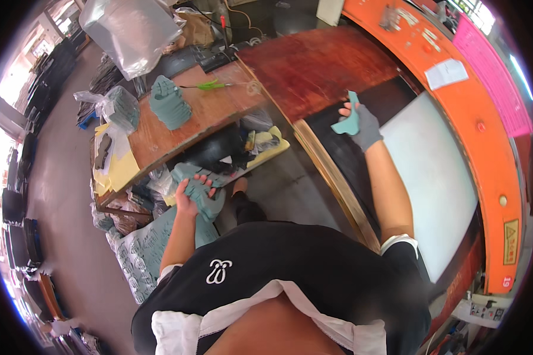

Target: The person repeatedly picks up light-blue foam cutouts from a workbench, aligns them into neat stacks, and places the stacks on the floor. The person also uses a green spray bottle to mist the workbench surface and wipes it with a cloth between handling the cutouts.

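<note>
My right hand, in a grey glove with bare fingertips, grips one flat teal cut-out piece with a curved outline. It is above the dark board of the machine bed, beside a white sheet. My bare left hand is closed around several teal cut-out pieces, low by the side table. Below that hand lies a large teal sheet with many cut outlines. A stack of teal pieces stands on the side table.
An orange machine beam arches along the right, past a reddish-brown board. On the side table are a green-handled tool, yellow paper and a bagged teal stack. A wooden edge borders the machine bed.
</note>
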Motion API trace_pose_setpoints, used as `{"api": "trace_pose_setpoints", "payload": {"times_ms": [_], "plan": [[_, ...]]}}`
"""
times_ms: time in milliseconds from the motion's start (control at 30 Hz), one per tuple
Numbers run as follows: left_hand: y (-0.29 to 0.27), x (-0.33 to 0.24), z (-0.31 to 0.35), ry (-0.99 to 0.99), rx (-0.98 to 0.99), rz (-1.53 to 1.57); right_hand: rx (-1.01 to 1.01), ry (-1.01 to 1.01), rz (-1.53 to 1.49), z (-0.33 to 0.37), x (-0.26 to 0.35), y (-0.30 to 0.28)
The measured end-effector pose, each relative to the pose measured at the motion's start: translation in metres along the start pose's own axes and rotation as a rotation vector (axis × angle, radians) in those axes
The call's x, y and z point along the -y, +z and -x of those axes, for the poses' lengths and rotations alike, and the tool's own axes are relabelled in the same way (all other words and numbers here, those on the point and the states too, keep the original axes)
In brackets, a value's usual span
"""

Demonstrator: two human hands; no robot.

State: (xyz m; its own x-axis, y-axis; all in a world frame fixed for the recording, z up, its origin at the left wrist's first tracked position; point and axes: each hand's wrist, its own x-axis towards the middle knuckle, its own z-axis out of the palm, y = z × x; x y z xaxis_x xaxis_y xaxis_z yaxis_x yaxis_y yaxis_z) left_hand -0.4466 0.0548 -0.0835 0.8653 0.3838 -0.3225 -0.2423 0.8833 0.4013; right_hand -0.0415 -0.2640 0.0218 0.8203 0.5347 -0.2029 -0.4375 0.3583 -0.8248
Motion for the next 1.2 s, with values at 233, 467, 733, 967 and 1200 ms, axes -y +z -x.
{"api": "trace_pose_setpoints", "payload": {"times_ms": [233,467,733,967,1200], "plan": [[0.013,-0.096,-0.199,-0.261,0.204,-0.125,-0.368,-0.246,1.656,-0.127,-0.006,0.040],[-0.005,-0.151,-0.297,-0.703,0.277,-0.148,0.162,-0.872,1.854,-0.225,-0.080,0.203],[-0.059,-0.158,-0.283,-0.751,0.251,-0.239,0.577,-0.266,2.106,-0.401,-0.326,0.300],[-0.055,-0.195,-0.267,-0.749,0.019,-0.073,0.236,-0.068,1.980,-0.479,-0.378,0.289],[-0.040,-0.191,-0.316,-0.801,0.135,-0.083,0.025,0.045,1.697,-0.392,-0.298,0.256]]}}
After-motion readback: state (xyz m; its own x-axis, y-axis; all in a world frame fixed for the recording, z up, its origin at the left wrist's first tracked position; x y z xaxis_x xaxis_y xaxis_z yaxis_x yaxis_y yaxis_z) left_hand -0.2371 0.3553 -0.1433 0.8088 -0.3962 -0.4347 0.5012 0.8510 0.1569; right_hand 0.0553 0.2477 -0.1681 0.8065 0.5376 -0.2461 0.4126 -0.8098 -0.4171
